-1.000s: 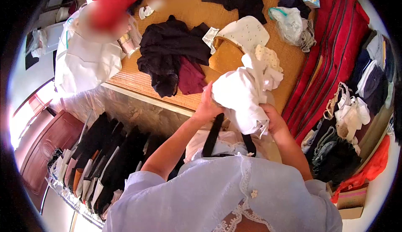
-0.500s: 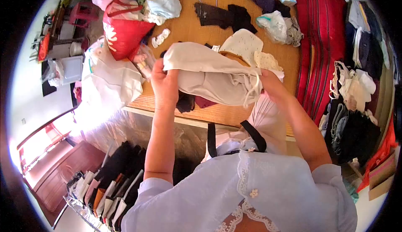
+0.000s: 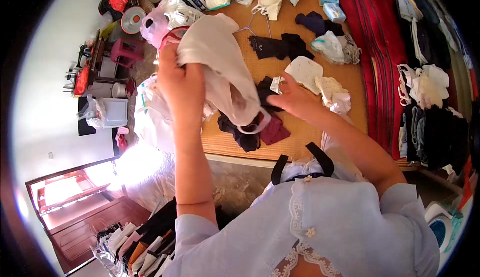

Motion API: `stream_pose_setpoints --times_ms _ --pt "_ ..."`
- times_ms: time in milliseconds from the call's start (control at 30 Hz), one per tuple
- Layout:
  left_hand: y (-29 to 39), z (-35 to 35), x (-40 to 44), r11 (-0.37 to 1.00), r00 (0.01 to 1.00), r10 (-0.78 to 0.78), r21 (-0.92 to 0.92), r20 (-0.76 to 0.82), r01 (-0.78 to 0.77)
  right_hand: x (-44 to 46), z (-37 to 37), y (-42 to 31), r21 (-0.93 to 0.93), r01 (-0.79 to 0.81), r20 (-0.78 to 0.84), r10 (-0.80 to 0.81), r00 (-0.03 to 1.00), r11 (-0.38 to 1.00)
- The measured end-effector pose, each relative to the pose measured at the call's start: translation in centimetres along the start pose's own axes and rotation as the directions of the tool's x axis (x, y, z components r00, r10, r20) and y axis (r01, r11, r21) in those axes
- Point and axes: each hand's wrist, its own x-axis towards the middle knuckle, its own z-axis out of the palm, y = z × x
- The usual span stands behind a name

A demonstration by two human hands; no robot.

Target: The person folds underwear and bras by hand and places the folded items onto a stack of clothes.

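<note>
At far left, a white bag (image 3: 154,124) stands at the edge of the mat (image 3: 307,144). Beside it, the left hand (image 3: 182,79) is raised, its grip closed on the upper end of a pale garment (image 3: 212,44). The garment is suspended above the mat and slopes down to the right. A loop of white cord (image 3: 265,120) hangs from its lower end.

Below this end lie a dark garment (image 3: 241,134) and a maroon cloth (image 3: 276,129). Caution: the low loop could catch on these pieces if the garment is lowered or pulled sideways.

Next, the right hand (image 3: 295,96) is open, fingers extended near the lower end; no hold is visible. With support from one grip only, the garment could twist, fold over itself or slip if the left fingers relax.

Beyond the right hand lies a spotted white piece (image 3: 306,72). A low sweep of the wrist could displace it. At right lies folded red striped bedding (image 3: 382,72).
</note>
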Motion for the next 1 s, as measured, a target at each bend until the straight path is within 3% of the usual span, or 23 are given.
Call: stream_pose_setpoints --times_ms 67,167,300,433,533,633,733,767,867,900,933,1000 --pt "1.8 0.0 0.2 0.999 0.999 0.035 0.02 0.03 -0.035 0.1 2.3 -2.1 -0.164 0.275 0.05 -0.27 0.961 0.947" --pt "4.0 -0.7 0.9 0.993 0.998 0.019 0.117 0.052 -0.025 2.1 6.1 -2.8 -0.16 0.4 -0.021 -0.408 0.913 0.902" --pt "3.1 -2.8 1.6 0.923 0.979 0.199 0.327 0.044 -0.203 5.2 5.9 -1.0 -0.274 0.289 -0.082 -0.321 0.943 0.917" --pt "-0.8 -5.0 0.8 0.866 0.989 0.064 0.485 0.13 -0.12 4.2 1.1 0.0 0.074 0.269 -0.292 -0.237 0.927 0.96" --pt "-2.7 -4.9 -1.0 0.857 0.986 -0.061 0.514 0.154 -0.027 3.7 -2.2 0.5 0.263 0.135 -0.214 -0.078 0.974 0.955" --pt "-4.8 -3.9 -2.9 0.829 0.971 -0.099 0.558 0.217 -0.04 2.0 -4.2 -0.8 0.44 0.02 -0.082 0.018 0.996 0.898" --pt "-4.5 -3.5 -3.7 0.802 0.949 -0.192 0.597 0.251 0.004 -0.2 -4.6 -4.5 0.204 -0.045 -0.064 0.059 0.996 0.978" --pt "-4.3 -3.4 -3.7 0.799 0.949 -0.198 0.602 0.243 0.013 0.4 -5.3 -4.5 -0.009 0.019 -0.098 -0.02 0.995 1.0" --pt "-3.9 -3.6 -3.7 0.823 0.965 -0.158 0.568 0.209 0.011 0.1 -6.8 -7.4 -0.263 0.281 -0.067 -0.308 0.949 0.923" --pt "-3.8 -3.7 -3.8 0.836 0.972 -0.134 0.549 0.193 0.006 0.6 -6.6 -7.1 -0.388 0.505 -0.095 -0.579 0.81 0.771" --pt "-3.8 -3.8 -3.9 0.813 0.963 -0.149 0.582 0.224 -0.009 0.8 -6.8 -7.3 -0.595 0.422 0.043 -0.498 0.866 0.684" --pt "-4.2 -3.4 -3.5 0.768 0.942 -0.175 0.639 0.287 -0.052 1.1 -7.5 -7.5 -0.895 0.285 0.213 -0.233 0.949 0.343"
